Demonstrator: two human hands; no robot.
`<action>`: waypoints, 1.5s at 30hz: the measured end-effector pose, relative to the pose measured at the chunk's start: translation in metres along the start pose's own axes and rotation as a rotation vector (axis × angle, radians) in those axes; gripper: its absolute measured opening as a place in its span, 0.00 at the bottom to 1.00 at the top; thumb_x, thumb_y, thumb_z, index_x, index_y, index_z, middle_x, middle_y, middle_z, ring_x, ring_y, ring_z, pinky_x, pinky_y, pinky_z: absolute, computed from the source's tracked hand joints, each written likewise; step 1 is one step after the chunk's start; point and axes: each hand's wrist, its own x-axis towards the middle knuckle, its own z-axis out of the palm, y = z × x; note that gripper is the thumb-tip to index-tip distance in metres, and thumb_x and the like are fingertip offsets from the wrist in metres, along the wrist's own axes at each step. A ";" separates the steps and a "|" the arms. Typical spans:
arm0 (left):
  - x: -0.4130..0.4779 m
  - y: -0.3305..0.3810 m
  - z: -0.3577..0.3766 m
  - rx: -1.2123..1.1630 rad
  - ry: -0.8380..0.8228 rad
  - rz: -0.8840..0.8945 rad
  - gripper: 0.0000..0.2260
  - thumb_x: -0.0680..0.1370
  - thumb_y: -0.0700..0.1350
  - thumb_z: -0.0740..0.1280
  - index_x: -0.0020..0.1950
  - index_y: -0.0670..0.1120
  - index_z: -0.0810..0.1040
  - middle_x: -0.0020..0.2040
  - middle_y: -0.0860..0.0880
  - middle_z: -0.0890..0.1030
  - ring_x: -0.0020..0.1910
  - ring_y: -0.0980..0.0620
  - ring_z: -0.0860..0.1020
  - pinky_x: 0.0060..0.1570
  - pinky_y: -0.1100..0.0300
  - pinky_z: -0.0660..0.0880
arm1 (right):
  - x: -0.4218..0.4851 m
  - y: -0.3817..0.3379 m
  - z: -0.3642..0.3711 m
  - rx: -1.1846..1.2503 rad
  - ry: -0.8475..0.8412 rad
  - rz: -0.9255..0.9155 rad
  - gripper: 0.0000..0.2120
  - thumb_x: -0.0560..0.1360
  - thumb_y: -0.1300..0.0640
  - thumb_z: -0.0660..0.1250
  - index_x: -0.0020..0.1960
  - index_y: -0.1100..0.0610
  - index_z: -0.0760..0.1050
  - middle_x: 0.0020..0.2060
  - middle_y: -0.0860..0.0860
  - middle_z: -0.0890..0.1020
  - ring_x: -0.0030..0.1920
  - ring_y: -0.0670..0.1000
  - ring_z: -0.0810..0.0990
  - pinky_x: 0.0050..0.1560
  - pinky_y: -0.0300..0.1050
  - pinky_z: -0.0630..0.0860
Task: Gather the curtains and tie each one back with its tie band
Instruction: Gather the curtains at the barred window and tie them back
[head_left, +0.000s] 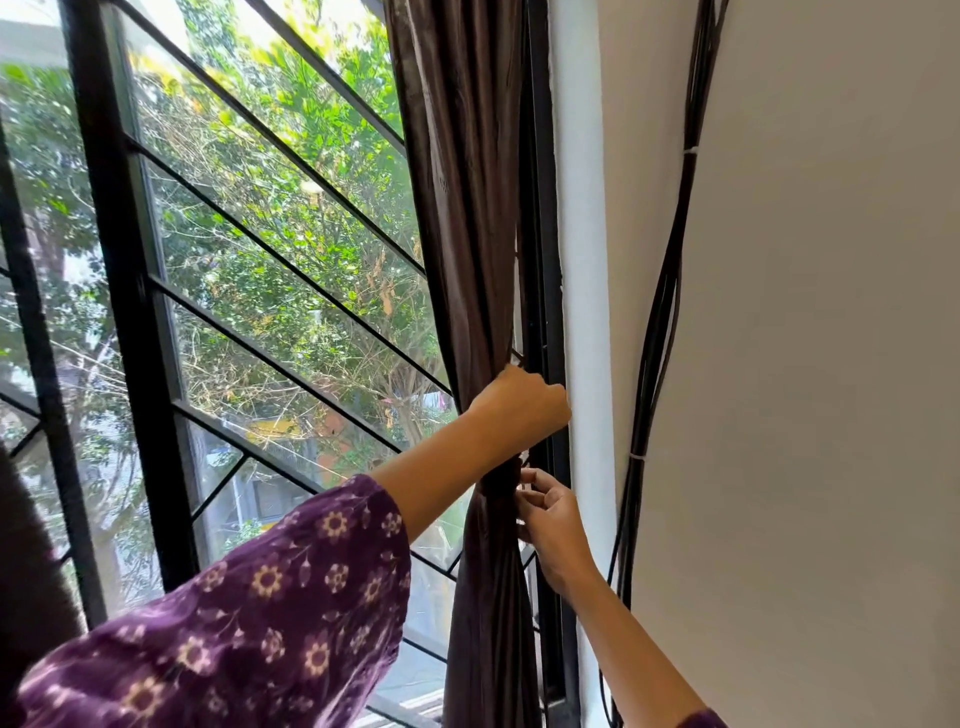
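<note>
Sleeve: purple cloth with pale flowers (270, 597) filled the lower left, covering the person's left arm as far as the forearm.
Left hand: reaching across the window, the left hand (519, 402) was wrapped round the gathered curtain, its back to the camera and its fingers curled out of sight behind the cloth.
Curtain: dark brown fabric (467, 208) hung bunched in one narrow column at the window's right edge, against the black frame post and beside the white reveal.
Tie band: a darker wrap (498, 480) cinched the curtain at its narrowest point, just below the left forearm.
Right hand: coming up from the lower right, the right hand (553, 519) had its fingers curled, with thumb and forefinger pinched at the band's right edge; how much it held could not be told.
Window: black bars (130, 312) crossed the glass at a slant, with sunlit green trees (291, 234) outside.
Wall: a bundle of black cables (654, 364), bound with pale ties, ran down the white wall (831, 312) well to the right of the curtain.
</note>
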 end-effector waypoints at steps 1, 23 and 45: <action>0.000 -0.001 0.003 -0.038 -0.007 -0.020 0.13 0.75 0.29 0.62 0.36 0.42 0.64 0.33 0.50 0.62 0.43 0.46 0.79 0.34 0.56 0.67 | 0.000 0.000 -0.001 0.012 0.003 0.009 0.06 0.74 0.64 0.69 0.50 0.62 0.76 0.36 0.57 0.83 0.37 0.53 0.83 0.35 0.44 0.80; -0.020 -0.003 0.043 -0.133 0.569 -0.179 0.10 0.63 0.42 0.78 0.38 0.49 0.78 0.36 0.51 0.80 0.35 0.52 0.80 0.31 0.59 0.70 | 0.009 0.005 -0.011 -0.315 -0.103 0.009 0.07 0.76 0.61 0.67 0.50 0.65 0.73 0.38 0.60 0.79 0.37 0.51 0.82 0.35 0.42 0.79; -0.055 0.132 0.144 -2.178 0.716 -1.101 0.24 0.78 0.62 0.56 0.46 0.43 0.78 0.36 0.47 0.78 0.37 0.50 0.76 0.36 0.56 0.73 | 0.009 0.024 -0.009 0.546 -0.078 0.342 0.19 0.69 0.64 0.67 0.58 0.70 0.74 0.46 0.63 0.81 0.40 0.53 0.84 0.46 0.44 0.81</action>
